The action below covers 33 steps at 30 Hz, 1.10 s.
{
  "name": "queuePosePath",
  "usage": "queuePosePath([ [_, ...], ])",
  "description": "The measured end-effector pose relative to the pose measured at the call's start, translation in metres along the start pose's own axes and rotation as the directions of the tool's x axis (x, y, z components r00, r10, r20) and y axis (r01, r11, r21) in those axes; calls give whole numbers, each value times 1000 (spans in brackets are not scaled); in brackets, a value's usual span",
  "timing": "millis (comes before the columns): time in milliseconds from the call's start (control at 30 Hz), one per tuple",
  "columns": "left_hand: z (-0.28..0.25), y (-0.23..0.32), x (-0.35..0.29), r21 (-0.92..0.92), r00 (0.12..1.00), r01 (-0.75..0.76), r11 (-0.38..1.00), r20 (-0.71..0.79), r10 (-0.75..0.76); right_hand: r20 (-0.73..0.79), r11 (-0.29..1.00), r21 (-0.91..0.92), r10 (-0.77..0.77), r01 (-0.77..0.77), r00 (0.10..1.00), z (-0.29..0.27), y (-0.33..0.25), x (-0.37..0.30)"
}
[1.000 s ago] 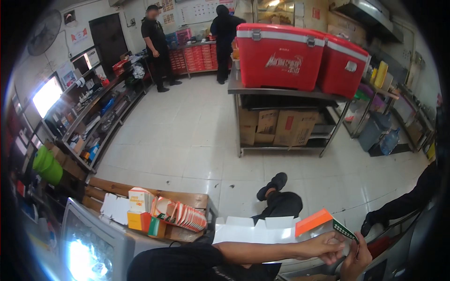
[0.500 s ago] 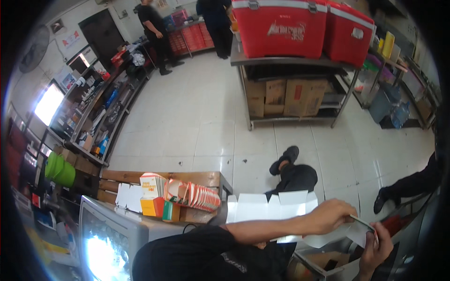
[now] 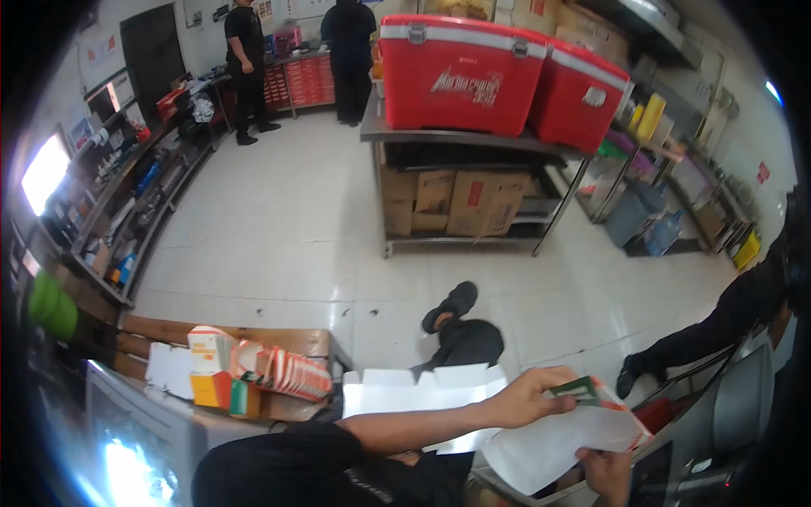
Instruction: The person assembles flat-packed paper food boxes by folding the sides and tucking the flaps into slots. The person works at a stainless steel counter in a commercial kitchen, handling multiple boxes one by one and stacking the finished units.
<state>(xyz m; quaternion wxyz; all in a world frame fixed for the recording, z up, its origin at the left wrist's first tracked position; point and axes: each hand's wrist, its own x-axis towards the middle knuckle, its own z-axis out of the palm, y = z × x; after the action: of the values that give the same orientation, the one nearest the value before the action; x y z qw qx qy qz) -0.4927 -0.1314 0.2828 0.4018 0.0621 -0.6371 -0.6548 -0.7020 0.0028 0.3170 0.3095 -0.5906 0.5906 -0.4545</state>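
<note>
My left hand (image 3: 530,399) pinches the upper edge of a thin paperboard carton (image 3: 549,444) between thumb and fingers, by its green printed part. The carton's plain white face is turned up, and an orange-and-white printed edge shows at its right. My right hand (image 3: 606,475) grips the same carton from its lower right side, its thumb on the white face and its other fingers partly hidden. Beneath my left forearm, white flat carton blanks (image 3: 414,393) with notched flaps lie across my lap.
On a wooden bench (image 3: 304,340) at left stand printed cartons (image 3: 209,376) and a row of nested orange-and-white cartons (image 3: 296,372). Red coolers (image 3: 460,84) top a metal table ahead. A person's leg (image 3: 693,334) reaches in at right. Two people stand far back.
My view has swung to the right. The carton has been turned so that its white face shows broadly, and my right hand now holds it lower down.
</note>
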Motion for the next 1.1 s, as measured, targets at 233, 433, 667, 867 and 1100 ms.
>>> queuePosePath([
  [233, 18, 11, -11, 189, 992, 94, 978, -99, -76, -299, 992, 65, -82, 106, 951, 4, 41, -23],
  [433, 9, 13, -6, 270, 998, 63, 961, -26, -58, -181, 973, 184, -103, 136, 978, 2, 21, -13],
  [667, 9, 32, -13, 365, 920, -155, 918, -286, 269, 323, 896, 301, 227, -327, 919, 17, -26, 10],
  [867, 9, 18, -25, 460, 780, -417, 783, -261, 569, 583, 858, 276, 210, -434, 785, 20, -43, 16],
  [1100, -10, 32, -3, 25, 978, 198, 980, 66, -200, 336, 898, 307, 207, -315, 919, 10, -35, 15],
])
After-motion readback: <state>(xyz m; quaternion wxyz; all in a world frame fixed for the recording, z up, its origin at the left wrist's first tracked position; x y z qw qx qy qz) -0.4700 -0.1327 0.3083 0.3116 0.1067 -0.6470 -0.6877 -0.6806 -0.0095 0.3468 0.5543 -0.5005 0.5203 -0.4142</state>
